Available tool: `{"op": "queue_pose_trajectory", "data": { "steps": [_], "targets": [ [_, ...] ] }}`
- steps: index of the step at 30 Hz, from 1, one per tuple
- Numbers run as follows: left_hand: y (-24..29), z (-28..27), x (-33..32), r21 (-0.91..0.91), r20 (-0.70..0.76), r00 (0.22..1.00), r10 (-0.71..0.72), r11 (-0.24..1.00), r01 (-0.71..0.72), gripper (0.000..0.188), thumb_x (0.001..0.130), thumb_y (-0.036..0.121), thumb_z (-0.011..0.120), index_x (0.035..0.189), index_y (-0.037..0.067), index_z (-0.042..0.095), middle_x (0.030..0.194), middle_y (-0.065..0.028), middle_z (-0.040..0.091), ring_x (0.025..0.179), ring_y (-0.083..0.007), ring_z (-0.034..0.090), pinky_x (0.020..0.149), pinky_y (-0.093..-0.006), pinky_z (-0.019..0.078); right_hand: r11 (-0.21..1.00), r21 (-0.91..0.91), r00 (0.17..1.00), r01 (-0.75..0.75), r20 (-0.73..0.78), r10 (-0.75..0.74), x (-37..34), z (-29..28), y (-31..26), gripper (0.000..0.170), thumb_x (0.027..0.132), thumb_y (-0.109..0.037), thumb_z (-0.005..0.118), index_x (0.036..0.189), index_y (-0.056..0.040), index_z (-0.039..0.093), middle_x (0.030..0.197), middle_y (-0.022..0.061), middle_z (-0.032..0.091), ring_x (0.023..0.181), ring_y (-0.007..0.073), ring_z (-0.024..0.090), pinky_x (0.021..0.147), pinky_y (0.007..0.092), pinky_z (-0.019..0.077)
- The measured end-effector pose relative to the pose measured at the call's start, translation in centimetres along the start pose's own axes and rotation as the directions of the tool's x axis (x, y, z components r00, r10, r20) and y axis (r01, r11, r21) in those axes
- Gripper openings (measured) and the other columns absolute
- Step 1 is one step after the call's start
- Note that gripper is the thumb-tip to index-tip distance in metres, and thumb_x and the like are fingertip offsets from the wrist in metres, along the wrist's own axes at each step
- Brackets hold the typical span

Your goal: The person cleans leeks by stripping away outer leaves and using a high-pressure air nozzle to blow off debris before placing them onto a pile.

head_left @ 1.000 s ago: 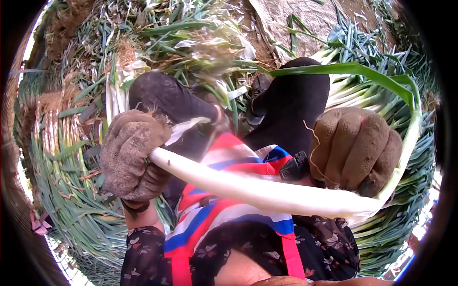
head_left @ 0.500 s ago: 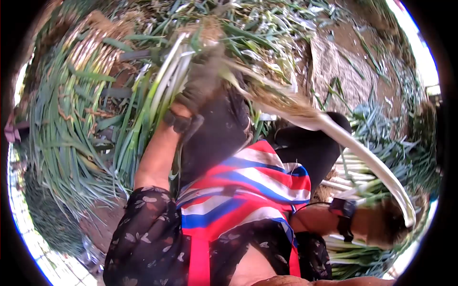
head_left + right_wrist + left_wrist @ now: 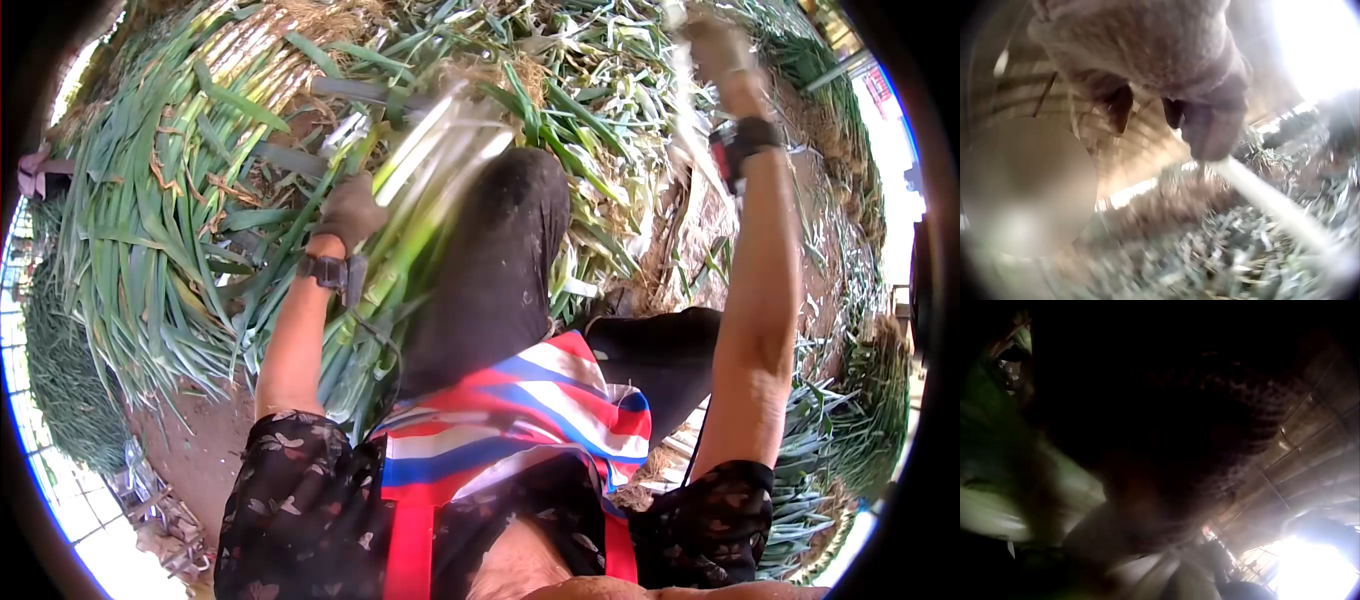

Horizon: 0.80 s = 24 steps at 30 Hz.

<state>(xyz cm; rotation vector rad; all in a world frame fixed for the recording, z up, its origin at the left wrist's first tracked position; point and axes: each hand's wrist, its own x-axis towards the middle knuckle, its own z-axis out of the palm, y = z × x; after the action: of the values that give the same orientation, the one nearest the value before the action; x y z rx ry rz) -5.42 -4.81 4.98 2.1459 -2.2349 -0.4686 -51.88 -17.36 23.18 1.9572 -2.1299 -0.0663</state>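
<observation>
In the head view my gloved left hand [image 3: 350, 212] is closed round leeks beside my left knee. Their white shafts [image 3: 425, 150] point up toward the knee, partly blurred, and their green leaves [image 3: 385, 290] run back along my forearm. The left wrist view is mostly dark glove, with a pale green stalk [image 3: 994, 515] at its left. My gloved right hand [image 3: 718, 50] is raised far forward at the upper right, blurred. From its curled fingers hangs a long white leek strip [image 3: 1272, 200], seen in the right wrist view.
A large pile of leeks [image 3: 150, 250] lies at the left, roots away from me. Loose leaf scraps [image 3: 610, 110] heap up ahead of my knees. More leeks [image 3: 810, 450] lie at the right, and brown sheeting [image 3: 680, 230] covers ground beyond my right leg.
The right hand has swung from the far right side up and forward with the white strip. The left hand has come back from the roots onto the leeks near my knee.
</observation>
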Motion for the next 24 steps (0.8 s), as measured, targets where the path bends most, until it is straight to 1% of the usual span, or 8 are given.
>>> {"op": "queue_pose_trajectory", "data": {
  "steps": [3, 5, 7, 13, 15, 21, 22, 24],
  "targets": [
    [-0.7, 1.7, 1.0, 0.055, -0.064, 0.998, 0.009, 0.998, -0.006, 0.041, 0.073, 0.025, 0.068, 0.103, -0.001, 0.057, 0.1, -0.0253, 0.062, 0.098, -0.0408, 0.061, 0.085, -0.0454, 0.0492, 0.915, 0.378, 0.984, 0.141, -0.153, -0.088, -4.9, 4.5, -7.7, 0.017, 0.087, -0.021, 0.067, 0.098, -0.0079, 0.07, 0.085, 0.0097, 0.07, 0.072, 0.0192, 0.065, 0.064, 0.0334, 0.0527],
    [-1.1, 1.4, 0.9, -0.016, -0.056, 0.998, 0.038, 0.999, -0.039, 0.041, 0.072, 0.025, 0.07, 0.1, -0.001, 0.056, 0.097, -0.025, 0.062, 0.098, -0.0408, 0.061, 0.084, -0.0459, 0.0492, 0.758, 0.638, 0.985, 0.132, 0.004, -0.175, -9.6, 4.5, -11.3, 0.018, 0.084, -0.016, 0.069, 0.101, -0.008, 0.069, 0.086, 0.0122, 0.071, 0.074, 0.0198, 0.067, 0.066, 0.0321, 0.0537],
    [-1.0, 0.3, -0.1, -0.084, -0.094, 0.992, 0.086, 0.992, -0.094, 0.038, 0.072, 0.023, 0.071, 0.098, -0.003, 0.06, 0.096, -0.0264, 0.063, 0.094, -0.041, 0.062, 0.08, -0.0454, 0.0491, 0.664, 0.667, 0.935, 0.339, -0.161, -0.316, -13.0, 7.8, -12.0, 0.019, 0.082, -0.01, 0.068, 0.101, -0.0053, 0.069, 0.083, 0.0117, 0.07, 0.072, 0.0198, 0.066, 0.065, 0.0319, 0.053],
    [-2.0, -0.7, -2.4, -0.235, -0.255, 0.961, 0.107, 0.957, -0.169, 0.033, 0.077, 0.019, 0.07, 0.101, -0.003, 0.066, 0.088, -0.0244, 0.065, 0.084, -0.0368, 0.064, 0.073, -0.042, 0.0489, 0.469, 0.883, 0.988, -0.005, 0.077, -0.134, -22.6, 9.1, -9.0, 0.017, 0.081, -0.008, 0.068, 0.097, 0.0002, 0.067, 0.074, 0.0082, 0.067, 0.066, 0.0117, 0.062, 0.061, 0.0267, 0.0491],
    [0.0, -2.4, -4.3, -0.306, -0.123, 0.985, 0.118, 0.94, -0.151, 0.027, 0.079, 0.019, 0.068, 0.099, 0.001, 0.067, 0.084, -0.0216, 0.066, 0.078, -0.0362, 0.064, 0.07, -0.0417, 0.049, 0.38, 0.906, 0.972, -0.184, 0.224, -0.065, -24.4, 7.3, -8.1, 0.014, 0.083, -0.007, 0.063, 0.094, 0.0011, 0.067, 0.07, 0.0026, 0.062, 0.066, 0.0064, 0.056, 0.06, 0.0239, 0.0458],
    [-0.1, 2.8, -4.1, 0.011, 0.005, 0.977, 0.211, 0.977, -0.211, 0.025, 0.08, 0.022, 0.059, 0.092, 0.001, 0.062, 0.084, -0.0252, 0.065, 0.081, -0.0442, 0.063, 0.072, -0.0493, 0.0498, 0.376, 0.922, 0.992, -0.087, 0.114, -0.05, -26.7, 8.1, -8.2, 0.013, 0.084, -0.009, 0.063, 0.091, 0.0003, 0.067, 0.069, 0.0011, 0.06, 0.065, 0.0061, 0.053, 0.059, 0.0247, 0.0444],
    [0.1, 2.7, -3.9, -0.001, 0.016, 0.986, 0.167, 0.986, -0.167, 0.023, 0.08, 0.019, 0.059, 0.091, 0.001, 0.064, 0.085, -0.0238, 0.066, 0.082, -0.0429, 0.064, 0.071, -0.0485, 0.0503, 0.444, 0.891, 0.987, 0.097, -0.029, -0.156, -26.7, 9.1, -8.3, 0.013, 0.084, -0.009, 0.063, 0.091, 0.0003, 0.067, 0.069, 0.0019, 0.061, 0.065, 0.0064, 0.054, 0.059, 0.0248, 0.0447],
    [-0.4, 2.3, -3.7, -0.125, 0.014, 0.98, 0.199, 0.973, -0.196, 0.027, 0.077, 0.019, 0.06, 0.091, -0.004, 0.062, 0.08, -0.0251, 0.063, 0.076, -0.0402, 0.062, 0.068, -0.0465, 0.0488, 0.351, 0.936, 0.993, 0.014, 0.027, -0.112, -27.4, 9.3, -9.4, 0.013, 0.082, -0.008, 0.066, 0.091, 0.0005, 0.067, 0.071, 0.0051, 0.062, 0.066, 0.0089, 0.057, 0.06, 0.0255, 0.0459]
  ]
}}
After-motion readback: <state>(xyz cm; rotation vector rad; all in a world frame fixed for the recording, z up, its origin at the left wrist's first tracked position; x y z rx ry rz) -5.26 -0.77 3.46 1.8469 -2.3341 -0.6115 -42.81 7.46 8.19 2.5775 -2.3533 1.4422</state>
